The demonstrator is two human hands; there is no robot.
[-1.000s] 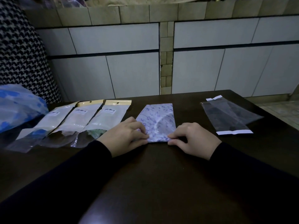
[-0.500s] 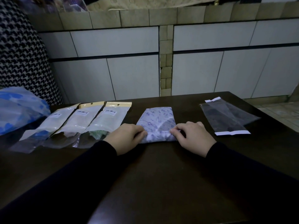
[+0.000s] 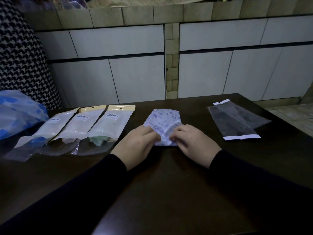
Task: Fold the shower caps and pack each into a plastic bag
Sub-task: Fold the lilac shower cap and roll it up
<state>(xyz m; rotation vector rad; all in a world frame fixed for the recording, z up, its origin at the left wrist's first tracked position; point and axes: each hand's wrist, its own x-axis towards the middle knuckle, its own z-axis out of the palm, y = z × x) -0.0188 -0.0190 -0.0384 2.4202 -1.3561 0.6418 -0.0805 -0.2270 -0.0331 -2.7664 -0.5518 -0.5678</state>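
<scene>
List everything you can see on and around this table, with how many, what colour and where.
shower cap: one, white with a purple print, folded, centre of table
packed pouches: three, frosted with cream header strips, in a row left of the cap
empty plastic bags: at least two overlapping, clear with white strips, right side of table
blue-and-white plastic bag: one, far left edge
table: one, dark brown
houndstooth fabric: black and white, upper left
cabinet doors: white, behind the table
left hand: on the cap's near left edge, dark sleeve
right hand: on the cap's near right edge, dark sleeve
</scene>
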